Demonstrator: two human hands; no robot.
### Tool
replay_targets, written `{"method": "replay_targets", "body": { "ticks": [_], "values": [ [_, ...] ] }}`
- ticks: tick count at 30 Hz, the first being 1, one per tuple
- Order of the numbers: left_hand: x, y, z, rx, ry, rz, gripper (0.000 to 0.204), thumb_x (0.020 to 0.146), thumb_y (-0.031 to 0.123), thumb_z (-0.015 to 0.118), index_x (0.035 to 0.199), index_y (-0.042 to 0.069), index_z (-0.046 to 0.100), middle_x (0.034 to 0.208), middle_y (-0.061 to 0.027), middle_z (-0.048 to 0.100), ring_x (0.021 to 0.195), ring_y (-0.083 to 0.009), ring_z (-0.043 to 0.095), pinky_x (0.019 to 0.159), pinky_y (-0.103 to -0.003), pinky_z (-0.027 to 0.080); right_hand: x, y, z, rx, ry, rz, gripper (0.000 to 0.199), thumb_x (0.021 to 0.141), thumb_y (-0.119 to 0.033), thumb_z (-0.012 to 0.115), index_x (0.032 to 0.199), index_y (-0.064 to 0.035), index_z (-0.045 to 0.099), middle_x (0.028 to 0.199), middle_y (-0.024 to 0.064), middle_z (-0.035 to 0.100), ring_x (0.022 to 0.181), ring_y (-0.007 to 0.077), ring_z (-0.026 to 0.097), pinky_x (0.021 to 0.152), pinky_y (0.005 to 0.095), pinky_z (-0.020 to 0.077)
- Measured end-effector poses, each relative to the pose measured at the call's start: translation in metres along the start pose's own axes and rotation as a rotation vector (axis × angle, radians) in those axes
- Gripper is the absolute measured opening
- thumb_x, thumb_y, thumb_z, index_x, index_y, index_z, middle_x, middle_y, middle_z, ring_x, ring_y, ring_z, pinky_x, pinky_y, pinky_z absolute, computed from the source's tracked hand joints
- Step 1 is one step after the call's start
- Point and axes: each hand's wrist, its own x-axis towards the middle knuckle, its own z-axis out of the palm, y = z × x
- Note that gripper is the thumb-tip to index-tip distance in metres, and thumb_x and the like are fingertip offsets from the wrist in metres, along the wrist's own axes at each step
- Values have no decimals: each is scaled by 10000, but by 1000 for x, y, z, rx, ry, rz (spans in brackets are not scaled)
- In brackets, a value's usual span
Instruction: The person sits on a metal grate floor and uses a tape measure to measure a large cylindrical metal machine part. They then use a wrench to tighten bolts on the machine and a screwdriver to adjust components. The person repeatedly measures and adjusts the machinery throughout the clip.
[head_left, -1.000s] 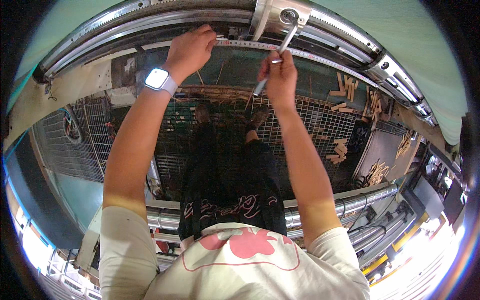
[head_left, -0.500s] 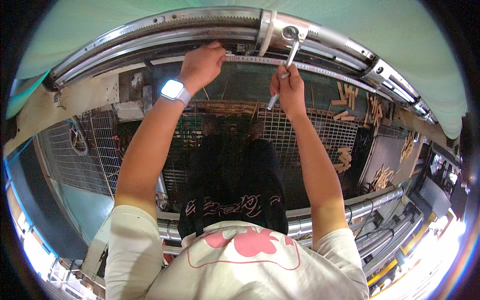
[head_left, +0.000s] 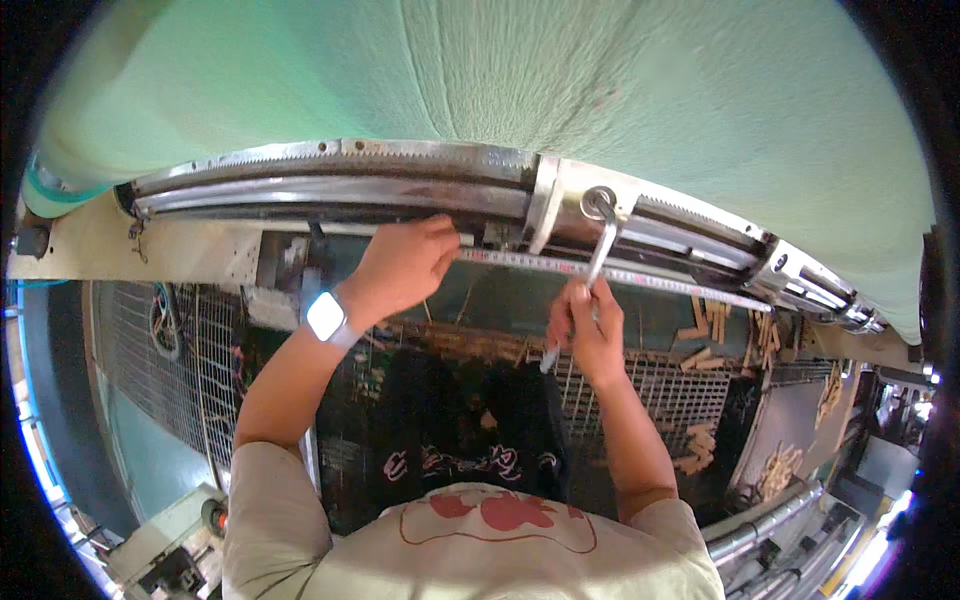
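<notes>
The right hand [head_left: 592, 325] is closed around a bar [head_left: 604, 250], its fist covering the middle of the shaft; the lower end pokes out past the fingers. The bar's top end meets a round recess [head_left: 599, 202] in a metal block [head_left: 568, 190], and how deep it sits is hidden. The left hand [head_left: 408, 262] has its fingers curled in, at the left end of a tape [head_left: 650, 279]. Its fingertips are turned away, so I cannot tell whether they pinch the tape. The tape runs rightward from there, just below the rail [head_left: 400, 190], passing behind the bar; its marks are too small to read.

A watch [head_left: 326, 317] sits on the left wrist, its face washed out by glare. Along the rail's upper side goes a toothed rack [head_left: 430, 156], and a second block [head_left: 780, 262] stands farther right. Green cloth [head_left: 500, 70] hangs close over the rack, cut off by the top edge.

Between the hands there is open room, and below the tape a gap reaches back to the person's shirt [head_left: 480, 545]. Under it, the floor grid [head_left: 650, 400] and scattered wood strips [head_left: 705, 358] fade into shadow; the feet cannot be made out.
</notes>
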Motion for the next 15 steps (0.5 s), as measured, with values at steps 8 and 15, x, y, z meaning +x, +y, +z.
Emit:
{"method": "replay_targets", "body": {
  "ticks": [8, 15],
  "values": [
    [10, -18, 4, -59, 15, 249, 147, 812, 121, 567, 760, -10, 524, 721, -144, 497, 662, -333, 523, 578, -379, 419, 21, 28, -8, 16, -67, -328, 329, 967, -332, 378, 846, -28, 411, 514, 78, 485, 398, 157, 501, 377, 260, 424],
    [15, -17, -4, -36, -94, 145, 214, 821, 155, 573, 725, -26, 513, 607, -92, 437, 580, -158, 450, 545, -311, 376, 36, 31, -4, 127, -114, -421, 355, 966, -355, 367, 844, -28, 429, 488, 128, 497, 339, 224, 489, 335, 276, 397]
  ]
}}
